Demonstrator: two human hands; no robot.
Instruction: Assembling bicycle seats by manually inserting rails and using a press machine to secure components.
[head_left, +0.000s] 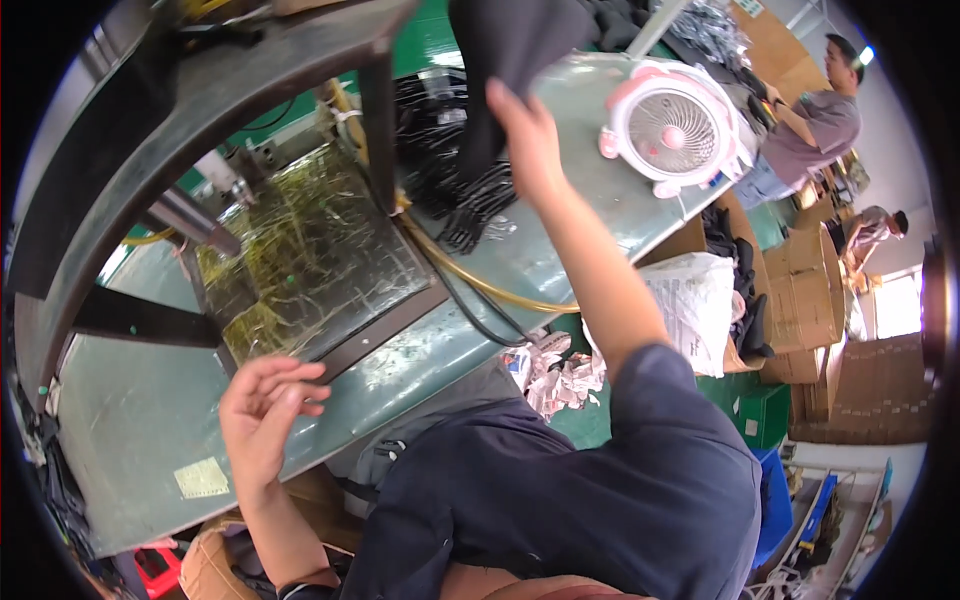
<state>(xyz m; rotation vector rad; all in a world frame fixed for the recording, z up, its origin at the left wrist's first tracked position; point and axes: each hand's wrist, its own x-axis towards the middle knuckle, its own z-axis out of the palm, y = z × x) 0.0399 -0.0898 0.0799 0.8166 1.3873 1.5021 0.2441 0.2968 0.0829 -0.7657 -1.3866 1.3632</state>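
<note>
My right hand [527, 140] is raised over the far side of the bench, its fingers closed on a dark, soft piece of material [515, 45]. I cannot make out exactly what this piece is; it hangs down toward a heap of shiny black strips or wrapped pieces [428, 125]. At the near edge of the press bed, my left hand [265, 410] hovers with nothing in it, its fingers loosely bent and apart. The press bed [320, 240] is a flat plate under creased, yellowish clear film.
A black metal press frame [225, 100] arches over the bed. Yellow hose [480, 280] crosses the green bench [120, 400]. On the right stand a pink-and-white fan [672, 128], cardboard boxes [805, 290] and a white plastic bag [690, 305]. Another person [815, 130] stands beyond.
</note>
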